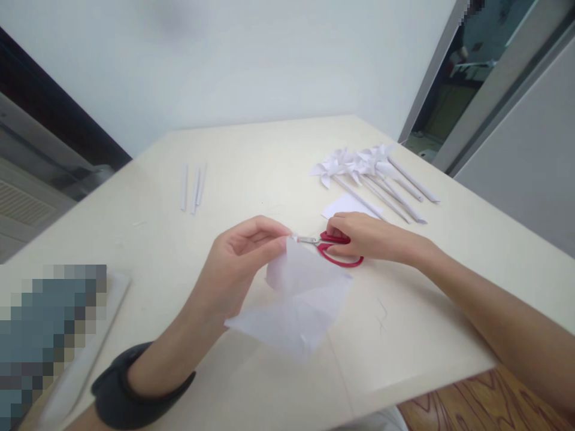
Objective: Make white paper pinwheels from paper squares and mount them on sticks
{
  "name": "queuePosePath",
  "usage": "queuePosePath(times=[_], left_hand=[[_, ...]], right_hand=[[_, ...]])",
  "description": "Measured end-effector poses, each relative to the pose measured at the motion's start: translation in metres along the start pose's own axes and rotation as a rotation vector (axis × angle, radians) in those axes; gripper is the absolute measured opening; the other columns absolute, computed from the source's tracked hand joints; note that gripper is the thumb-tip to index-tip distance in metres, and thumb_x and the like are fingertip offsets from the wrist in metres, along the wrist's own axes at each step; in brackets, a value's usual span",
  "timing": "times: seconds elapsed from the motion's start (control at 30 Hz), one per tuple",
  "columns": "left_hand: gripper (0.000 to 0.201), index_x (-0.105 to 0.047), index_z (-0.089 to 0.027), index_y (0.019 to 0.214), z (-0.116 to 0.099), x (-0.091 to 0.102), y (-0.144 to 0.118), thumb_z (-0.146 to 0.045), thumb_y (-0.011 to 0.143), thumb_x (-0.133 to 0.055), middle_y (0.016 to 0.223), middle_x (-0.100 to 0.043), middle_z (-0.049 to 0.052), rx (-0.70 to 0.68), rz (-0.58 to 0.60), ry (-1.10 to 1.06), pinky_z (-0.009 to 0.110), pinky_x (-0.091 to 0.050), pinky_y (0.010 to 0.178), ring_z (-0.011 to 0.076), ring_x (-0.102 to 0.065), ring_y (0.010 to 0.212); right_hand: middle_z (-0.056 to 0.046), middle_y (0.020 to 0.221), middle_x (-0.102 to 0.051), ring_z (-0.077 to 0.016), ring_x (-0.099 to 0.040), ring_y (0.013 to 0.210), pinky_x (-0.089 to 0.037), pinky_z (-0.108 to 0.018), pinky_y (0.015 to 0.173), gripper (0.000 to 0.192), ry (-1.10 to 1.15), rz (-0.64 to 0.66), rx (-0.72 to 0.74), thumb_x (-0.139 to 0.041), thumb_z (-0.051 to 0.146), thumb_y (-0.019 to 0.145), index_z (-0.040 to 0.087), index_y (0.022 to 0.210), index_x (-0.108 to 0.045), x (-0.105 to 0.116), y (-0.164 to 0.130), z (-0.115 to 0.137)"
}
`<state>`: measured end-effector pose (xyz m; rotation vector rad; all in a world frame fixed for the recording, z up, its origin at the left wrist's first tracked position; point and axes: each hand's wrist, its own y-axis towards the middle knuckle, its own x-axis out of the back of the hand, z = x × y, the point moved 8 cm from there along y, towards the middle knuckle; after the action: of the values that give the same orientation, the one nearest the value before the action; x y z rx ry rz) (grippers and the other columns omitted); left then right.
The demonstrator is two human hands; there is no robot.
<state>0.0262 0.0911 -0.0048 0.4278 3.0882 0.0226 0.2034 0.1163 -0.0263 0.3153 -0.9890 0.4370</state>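
My left hand (251,251) pinches a corner of a thin white paper piece (309,293), which spreads out below the fingers with its edges cut into points. In my right hand (359,233) is a pair of red-handled scissors (344,261), fingers through the loops. The blades point left, and their tips meet the pinched corner by my left fingertips. Whether the tips are on the paper or just beside it I cannot tell. A flat white sheet of paper (344,205) lies on the table just beyond the scissors.
Several white paper pinwheels (354,164) on rolled paper sticks (399,200) lie at the back right. Three short white paper rolls (184,187) rest at the back left. Thin thread-like scraps (381,314) lie near the right forearm. The table (251,146) meets a white wall.
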Motion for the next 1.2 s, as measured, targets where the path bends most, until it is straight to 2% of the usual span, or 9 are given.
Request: queuePosePath(times=[0.1, 0.27, 0.37, 0.5, 0.77, 0.9, 1.0, 1.1, 1.2], left_hand=[[0.005, -0.067, -0.021, 0.071, -0.006, 0.002, 0.001, -0.020, 0.076, -0.069, 0.077, -0.064, -0.001, -0.052, -0.023, -0.072, 0.019, -0.043, 0.064, 0.0125, -0.057, 0.078], [0.007, -0.066, -0.021, 0.071, -0.011, 0.006, 0.002, -0.019, 0.077, -0.067, 0.079, -0.059, -0.002, -0.105, -0.053, -0.156, 0.019, -0.045, 0.073, 0.0111, -0.055, 0.080], [0.006, -0.066, -0.022, 0.071, -0.012, 0.009, 0.001, -0.021, 0.076, -0.069, 0.078, -0.059, -0.002, -0.128, -0.091, -0.158, 0.020, -0.046, 0.071, 0.0110, -0.055, 0.076], [0.007, -0.065, -0.022, 0.070, -0.013, 0.010, 0.000, -0.024, 0.074, -0.070, 0.080, -0.058, -0.002, -0.138, -0.113, -0.146, 0.021, -0.047, 0.070, 0.0116, -0.055, 0.074], [0.009, -0.065, -0.022, 0.068, -0.009, 0.002, 0.001, -0.026, 0.074, -0.070, 0.079, -0.056, -0.001, -0.093, -0.039, -0.209, 0.022, -0.047, 0.074, 0.0127, -0.053, 0.078], [0.009, -0.064, -0.022, 0.069, -0.008, 0.003, 0.001, -0.028, 0.074, -0.070, 0.078, -0.056, -0.001, -0.090, -0.064, -0.187, 0.024, -0.047, 0.074, 0.0140, -0.054, 0.078], [0.011, -0.064, -0.023, 0.067, -0.009, 0.004, 0.000, -0.030, 0.072, -0.070, 0.078, -0.056, 0.000, -0.090, -0.085, -0.162, 0.025, -0.047, 0.073, 0.0147, -0.053, 0.077], [0.012, -0.064, -0.023, 0.067, -0.007, 0.004, -0.001, -0.031, 0.071, -0.071, 0.078, -0.057, 0.000, -0.053, -0.089, -0.159, 0.025, -0.047, 0.069, 0.0150, -0.054, 0.075], [0.010, -0.065, -0.023, 0.069, -0.002, 0.002, -0.001, -0.030, 0.071, -0.071, 0.079, -0.061, 0.000, -0.011, -0.073, -0.189, 0.025, -0.047, 0.065, 0.0154, -0.056, 0.074]], right_hand=[[-0.004, 0.073, -0.061, -0.0128, -0.052, 0.062, -0.037, -0.025, 0.052, 0.022, 0.115, -0.024, -0.024, -0.051, 0.037, 0.088, 0.017, 0.079, -0.056, 0.008, 0.003, 0.005], [-0.003, 0.084, -0.062, -0.0124, -0.059, 0.073, -0.047, -0.025, 0.062, 0.016, 0.728, 0.011, 0.015, -0.058, 0.028, 0.085, 0.017, 0.096, -0.055, 0.017, -0.001, 0.036], [-0.004, 0.098, -0.061, -0.0151, -0.060, 0.089, -0.049, -0.026, 0.071, 0.019, 0.824, 0.000, 0.052, -0.063, 0.022, 0.081, 0.019, 0.099, -0.056, 0.013, -0.005, 0.051], [-0.001, 0.092, -0.058, -0.0136, -0.060, 0.080, -0.046, -0.021, 0.057, 0.025, 0.908, -0.026, -0.003, -0.069, 0.023, 0.076, 0.022, 0.093, -0.050, 0.005, -0.007, 0.052], [0.001, 0.080, -0.051, -0.0095, -0.047, 0.066, -0.041, -0.021, 0.052, 0.015, 0.714, 0.223, 0.006, -0.053, 0.030, 0.089, 0.023, 0.101, -0.047, 0.002, -0.022, 0.061], [-0.002, 0.090, -0.050, -0.0135, -0.047, 0.075, -0.044, -0.025, 0.059, 0.029, 0.613, 0.128, 0.061, -0.062, 0.025, 0.080, 0.024, 0.103, -0.044, 0.010, -0.022, 0.068], [-0.004, 0.103, -0.050, -0.0159, -0.047, 0.083, -0.045, -0.027, 0.065, 0.046, 0.499, -0.096, 0.086, -0.068, 0.018, 0.069, 0.024, 0.106, -0.040, 0.020, -0.020, 0.068], [-0.002, 0.096, -0.052, -0.0147, -0.047, 0.077, -0.041, -0.026, 0.062, 0.038, 0.397, -0.266, 0.112, -0.068, 0.016, 0.069, 0.023, 0.097, -0.042, 0.025, -0.020, 0.068], [0.001, 0.082, -0.051, -0.0119, -0.042, 0.066, -0.035, -0.025, 0.056, 0.022, 0.327, -0.256, 0.150, -0.061, 0.017, 0.074, 0.022, 0.084, -0.041, 0.019, -0.019, 0.074]])
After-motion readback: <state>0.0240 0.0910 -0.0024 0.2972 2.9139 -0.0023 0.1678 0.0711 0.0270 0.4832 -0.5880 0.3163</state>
